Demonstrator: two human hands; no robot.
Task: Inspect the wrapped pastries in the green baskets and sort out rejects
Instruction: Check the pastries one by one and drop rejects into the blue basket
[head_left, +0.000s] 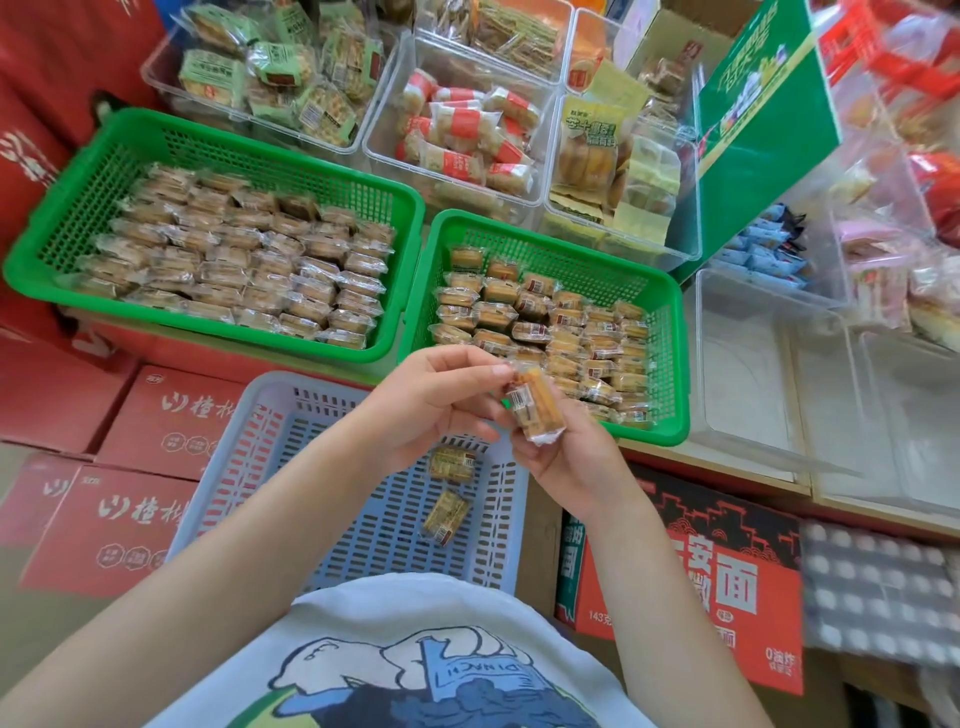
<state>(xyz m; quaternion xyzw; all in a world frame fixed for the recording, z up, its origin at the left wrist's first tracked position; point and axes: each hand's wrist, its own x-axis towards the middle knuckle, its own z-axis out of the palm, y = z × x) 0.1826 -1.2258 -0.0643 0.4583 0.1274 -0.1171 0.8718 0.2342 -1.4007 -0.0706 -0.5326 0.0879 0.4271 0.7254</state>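
Both hands hold one wrapped pastry (535, 408) in clear film with a barcode label, above the near edge of the right green basket (670, 364). My right hand (566, 452) cradles it from below with curled fingers. My left hand (441, 405) pinches its top end with thumb and forefinger. The right green basket holds several rows of wrapped pastries (550, 322). The larger left green basket (218, 130) is filled with neat rows of similar pastries (234, 260). A pale blue basket (260, 447) below my hands contains two loose wrapped pastries (449, 486).
Clear plastic bins of other packaged snacks (462, 130) stand behind the green baskets. An empty clear bin (753, 374) sits at the right. Red cartons (171, 421) lie to the left and below, and a green carton (763, 104) stands at the upper right.
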